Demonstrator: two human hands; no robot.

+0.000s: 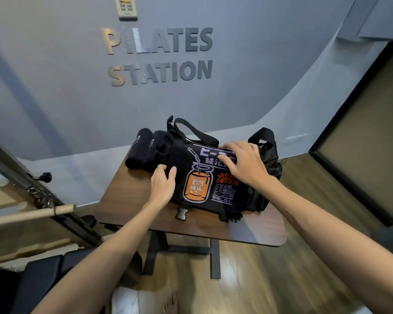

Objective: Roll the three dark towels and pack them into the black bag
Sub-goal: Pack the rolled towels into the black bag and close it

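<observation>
The black bag (216, 196), with an orange jar print on its flap, lies on a small wooden table (132, 200). My left hand (162, 186) grips the flap's left edge, thumb on top. On the upper right of the flap rests my right hand (243, 164), its fingers spread and slightly bent. Two rolled dark towels (138, 148) (153, 150) lie side by side just left of the bag, at the table's far left corner. A third towel is not visible.
The bag's shoulder strap (195, 130) arches up behind it and a buckle (182, 215) hangs at its front. Pilates equipment with a wooden bar (32, 214) stands to the left. A grey wall is behind the table, wooden floor (281, 279) below.
</observation>
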